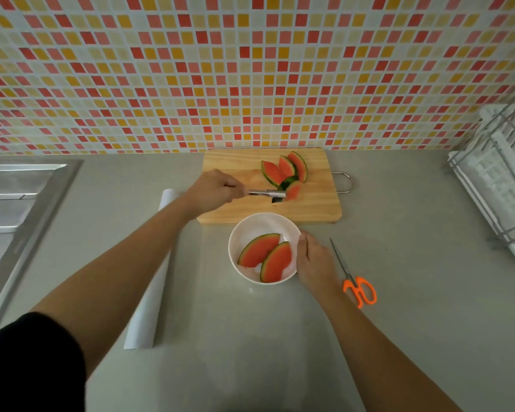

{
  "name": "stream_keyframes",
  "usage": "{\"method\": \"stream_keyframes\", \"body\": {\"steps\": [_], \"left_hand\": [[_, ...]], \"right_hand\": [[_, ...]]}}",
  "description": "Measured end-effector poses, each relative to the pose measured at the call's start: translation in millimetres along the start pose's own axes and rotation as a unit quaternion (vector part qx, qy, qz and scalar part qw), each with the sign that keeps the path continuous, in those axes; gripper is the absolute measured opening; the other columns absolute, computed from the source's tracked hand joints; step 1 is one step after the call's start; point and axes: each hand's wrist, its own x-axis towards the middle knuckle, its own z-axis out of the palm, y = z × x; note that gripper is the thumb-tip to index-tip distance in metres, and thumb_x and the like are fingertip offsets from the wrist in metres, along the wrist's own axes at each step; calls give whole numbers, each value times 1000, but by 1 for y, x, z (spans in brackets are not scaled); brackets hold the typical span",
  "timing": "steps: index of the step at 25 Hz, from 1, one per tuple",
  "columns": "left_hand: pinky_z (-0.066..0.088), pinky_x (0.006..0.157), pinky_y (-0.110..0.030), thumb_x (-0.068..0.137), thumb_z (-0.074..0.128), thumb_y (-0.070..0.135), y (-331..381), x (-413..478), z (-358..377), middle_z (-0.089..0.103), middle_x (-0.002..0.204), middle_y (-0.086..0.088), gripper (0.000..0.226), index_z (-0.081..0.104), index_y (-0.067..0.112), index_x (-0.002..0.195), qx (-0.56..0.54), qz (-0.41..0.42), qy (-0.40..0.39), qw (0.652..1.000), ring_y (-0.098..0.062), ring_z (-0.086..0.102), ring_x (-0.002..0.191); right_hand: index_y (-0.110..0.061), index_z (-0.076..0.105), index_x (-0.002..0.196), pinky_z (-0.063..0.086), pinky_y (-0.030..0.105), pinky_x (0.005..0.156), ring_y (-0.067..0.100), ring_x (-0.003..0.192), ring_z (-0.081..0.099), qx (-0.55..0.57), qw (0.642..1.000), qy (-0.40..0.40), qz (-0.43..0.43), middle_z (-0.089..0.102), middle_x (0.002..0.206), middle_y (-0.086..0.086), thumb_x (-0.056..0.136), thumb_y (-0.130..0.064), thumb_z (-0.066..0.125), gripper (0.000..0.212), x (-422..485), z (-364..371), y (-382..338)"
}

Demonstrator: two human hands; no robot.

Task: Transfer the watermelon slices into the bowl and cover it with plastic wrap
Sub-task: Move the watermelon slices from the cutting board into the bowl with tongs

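A white bowl (252, 227) stands on the grey counter with two watermelon slices (265, 257) lying in it. My right hand (314, 263) grips the bowl's right rim. My left hand (213, 190) holds metal tongs (265, 193) over the wooden cutting board (315, 206). The tongs pinch one watermelon slice (293, 190), lifted a little above the board. Three more slices (283, 171) lie fanned out at the back of the board. A roll of plastic wrap (149, 304) lies to the left, partly under my left forearm.
Orange-handled scissors (359, 288) lie right of the bowl. A steel sink (15, 209) is at the left edge, a white dish rack (500, 185) at the far right. A tiled wall rises behind the board.
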Motion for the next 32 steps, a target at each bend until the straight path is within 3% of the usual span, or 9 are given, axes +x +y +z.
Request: {"method": "stream_keyframes", "body": {"steps": [3, 8, 11, 13, 16, 22, 25, 27, 32], "left_hand": [[41, 65, -16, 84, 67, 30, -18, -26, -25, 69, 78, 19, 10, 77, 29, 84, 54, -6, -59, 997, -5, 58, 75], [38, 69, -12, 86, 65, 28, -19, -36, -4, 69, 92, 9, 16, 77, 20, 93, 162, 20, -99, 982, 0, 56, 77], [41, 75, -21, 88, 60, 39, -12, -39, 6, 63, 95, 6, 29, 74, 17, 101, 238, 18, -115, 964, -10, 56, 88], [41, 72, -23, 88, 57, 46, -8, -44, 4, 58, 91, 7, 36, 72, 15, 101, 296, 24, -103, 949, -12, 54, 86], [46, 61, -26, 87, 56, 49, -1, -46, -14, 65, 84, 4, 40, 73, 13, 94, 348, 48, -69, 934, -12, 57, 73], [50, 71, -34, 93, 49, 42, 10, -8, -6, 69, 92, -13, 42, 69, 7, 105, 291, 43, 94, 951, -27, 60, 83], [49, 77, -38, 96, 47, 39, 10, 16, 27, 67, 102, -17, 40, 61, 12, 121, 321, 132, 80, 934, -33, 60, 94], [42, 71, -35, 98, 43, 36, 13, 32, 45, 64, 104, -17, 39, 57, 13, 125, 350, 178, 55, 918, -34, 59, 94], [38, 64, -35, 100, 37, 33, 11, 56, 56, 61, 102, -16, 37, 58, 10, 121, 416, 170, 53, 892, -34, 60, 90]], "right_hand": [[-11, 57, 92, 43, 35, 57, 24, 65, 56, -7, 1000, 4, 1, 60, 69, 5, 98, -27, 30, 33, 1, 0, 1], [-11, 58, 97, 39, 31, 58, 24, 65, 54, -18, 1000, 5, 6, 57, 71, 3, 99, -25, 30, 32, 3, 0, -1], [-12, 59, 100, 39, 31, 59, 28, 69, 57, -18, 1000, -2, 12, 58, 72, 5, 99, -27, 29, 33, 2, 0, -2], [-11, 59, 101, 38, 32, 60, 30, 72, 59, -11, 1000, -4, 13, 61, 75, 9, 99, -27, 29, 34, 2, -1, -1], [-10, 59, 105, 41, 33, 63, 30, 77, 59, -9, 1000, -1, 7, 65, 84, 13, 99, -25, 29, 35, 2, -2, -2], [-11, 60, 105, 38, 29, 59, 23, 69, 56, -11, 1000, -3, 6, 61, 75, 5, 99, -27, 29, 35, 2, -1, 1], [-11, 59, 98, 33, 28, 56, 23, 63, 56, -14, 1000, 2, 1, 56, 67, 0, 99, -26, 31, 32, 3, 1, 4], [-10, 59, 95, 31, 28, 55, 20, 59, 52, -18, 1000, 7, -3, 54, 64, -1, 99, -24, 32, 31, 5, 2, 6], [-11, 59, 95, 30, 27, 56, 16, 57, 48, -23, 1000, 10, -18, 52, 64, -5, 99, -23, 33, 29, 6, 2, 7]]}}
